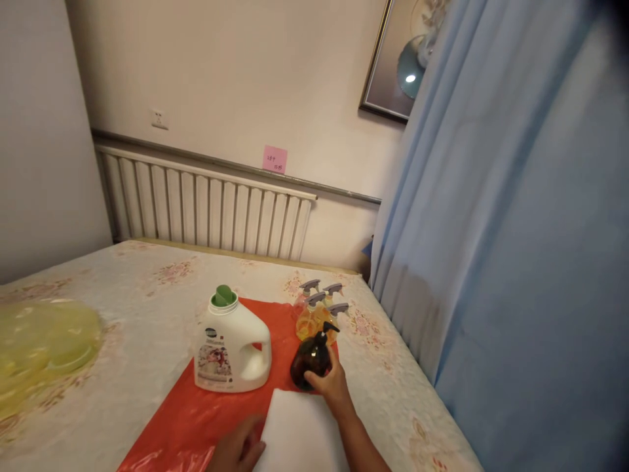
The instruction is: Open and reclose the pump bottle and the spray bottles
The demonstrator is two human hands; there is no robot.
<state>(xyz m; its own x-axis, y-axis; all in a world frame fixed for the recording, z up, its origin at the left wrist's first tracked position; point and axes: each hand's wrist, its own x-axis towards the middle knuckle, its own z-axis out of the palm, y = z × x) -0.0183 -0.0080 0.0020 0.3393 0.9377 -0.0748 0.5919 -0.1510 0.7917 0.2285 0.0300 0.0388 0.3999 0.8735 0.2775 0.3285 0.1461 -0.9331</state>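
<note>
My right hand [330, 382] is closed round a dark brown pump bottle [310, 357] with a black pump head, its thumb in front and fingers on the far right side. The bottle stands upright, or nearly so, at the right of a red plastic sheet [179, 410]. Lower down, my left hand [242, 446] is near the left edge of a white sheet [301, 429]; its fingers are blurred and partly cut off by the frame. A large white detergent jug [230, 347] with a green cap stands left of the pump bottle.
Several spray bottles [308, 321] with grey trigger heads stand behind the pump bottle. A translucent yellow basin-like thing [49, 347] lies at the left on the flowered cover [147, 295]. A blue curtain [472, 216] hangs along the right; a radiator [206, 200] lines the far wall.
</note>
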